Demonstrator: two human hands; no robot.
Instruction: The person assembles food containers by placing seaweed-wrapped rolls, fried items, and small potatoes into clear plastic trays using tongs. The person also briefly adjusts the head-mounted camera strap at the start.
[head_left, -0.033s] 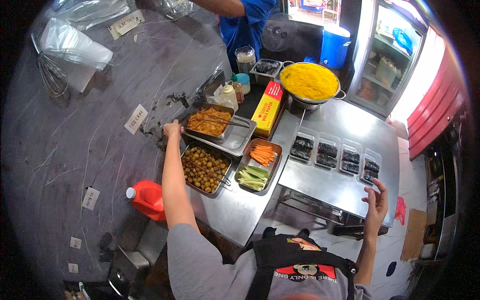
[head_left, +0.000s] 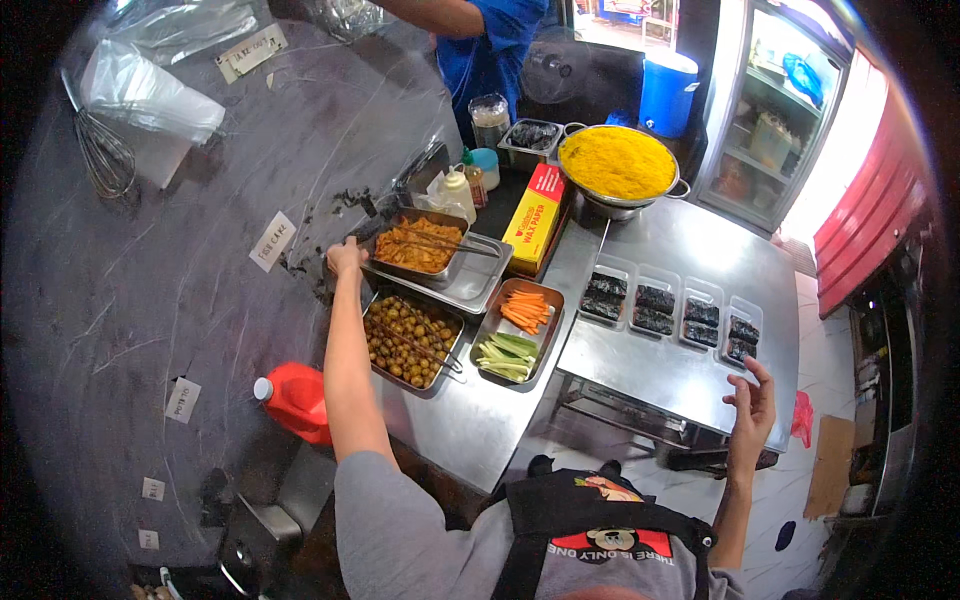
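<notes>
My left hand [head_left: 346, 256] reaches to the left corner of a shallow steel tray [head_left: 478, 286]. Its fingers are curled, and whatever they hold is hidden. On that tray sits a steel pan of orange-red food [head_left: 418, 246] with tongs lying across it. Just below are a pan of small brown round potatoes [head_left: 410, 335], also with tongs, and a pan of carrot sticks [head_left: 525, 308] and green cucumber strips [head_left: 507, 356]. My right hand [head_left: 752, 403] hovers empty, fingers bent and apart, near the closest of several clear boxes of black seaweed-wrapped rolls [head_left: 742, 338].
A yellow wax paper box [head_left: 535, 215] lies beyond the pans, beside squeeze bottles [head_left: 458, 190]. A colander heaped with yellow rice [head_left: 618, 162] stands at the back. Left are a red jug [head_left: 298, 400] and a whisk [head_left: 105, 155]. A person in blue [head_left: 492, 60] stands across the counter.
</notes>
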